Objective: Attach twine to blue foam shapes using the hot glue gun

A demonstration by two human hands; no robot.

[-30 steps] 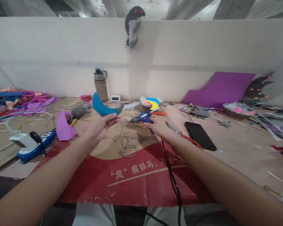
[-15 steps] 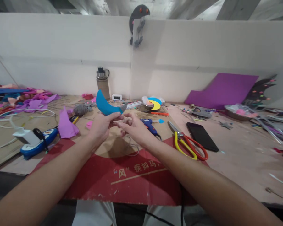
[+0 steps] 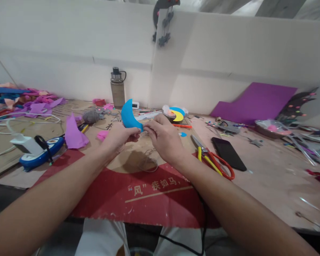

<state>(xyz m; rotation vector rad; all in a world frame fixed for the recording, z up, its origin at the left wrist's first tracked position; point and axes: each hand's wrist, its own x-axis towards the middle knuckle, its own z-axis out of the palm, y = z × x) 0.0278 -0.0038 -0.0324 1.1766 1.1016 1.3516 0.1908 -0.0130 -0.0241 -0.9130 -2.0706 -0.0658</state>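
A blue felt crescent (image 3: 128, 114) is raised above the table, its broad end pointing up and its narrow end to the right. My left hand (image 3: 119, 138) pinches its lower edge between thumb and fingers. At the narrow tip, the closed fingertips of my right hand (image 3: 165, 138) grip the crescent; whether thread is also between them is hidden. Loops of thin pale cord (image 3: 150, 167) lie below my hands on the red and brown cardboard (image 3: 106, 199). Behind my right hand, a glue gun is mostly covered, with its blue tip (image 3: 183, 134) showing.
Scissors (image 3: 216, 161) and a black phone (image 3: 228, 153) lie to the right. A bottle (image 3: 117, 89) stands by the wall, near a bowl with blue and yellow crescents (image 3: 178, 114). At left are a purple felt scrap (image 3: 75, 133), grey yarn (image 3: 90, 116) and a power strip (image 3: 41, 156).
The crescent has shifted right and tilted more upright. My right hand has turned palm down and come up to its tip, covering more of the glue gun. The view has tipped slightly downward.
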